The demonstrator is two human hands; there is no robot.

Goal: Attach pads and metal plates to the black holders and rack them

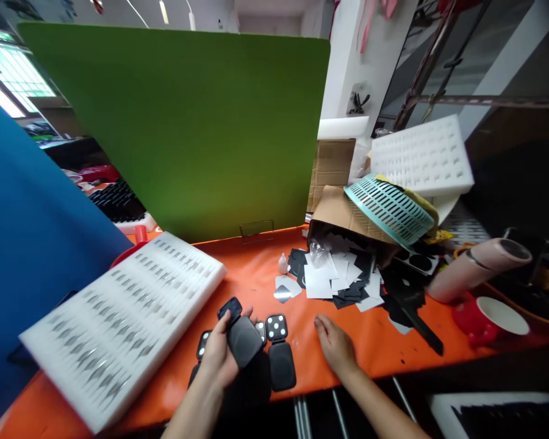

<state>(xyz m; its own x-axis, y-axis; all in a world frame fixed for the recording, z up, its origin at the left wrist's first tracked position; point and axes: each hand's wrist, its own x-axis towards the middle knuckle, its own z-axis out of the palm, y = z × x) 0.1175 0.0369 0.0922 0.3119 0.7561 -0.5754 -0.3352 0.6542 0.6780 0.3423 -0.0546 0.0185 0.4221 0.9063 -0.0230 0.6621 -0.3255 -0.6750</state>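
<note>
My left hand (220,353) is closed around a small black hinged case (244,341), which is folded open just above the table. Under and beside that hand lie several similar open black cases. One of them (282,364), to the right, has white round dots on its upper half; others are partly hidden by the hand. My right hand (336,346) rests low over the orange table to the right, its fingers curled together. Whatever it may hold is hidden.
A white foam tray (119,329) with rows of slots stands left, by a blue panel (41,244). Behind rises a green board (201,128). White and black cards (320,280) spill from a cardboard box (343,210). A pink bottle (466,271) and red mug (473,320) stand right.
</note>
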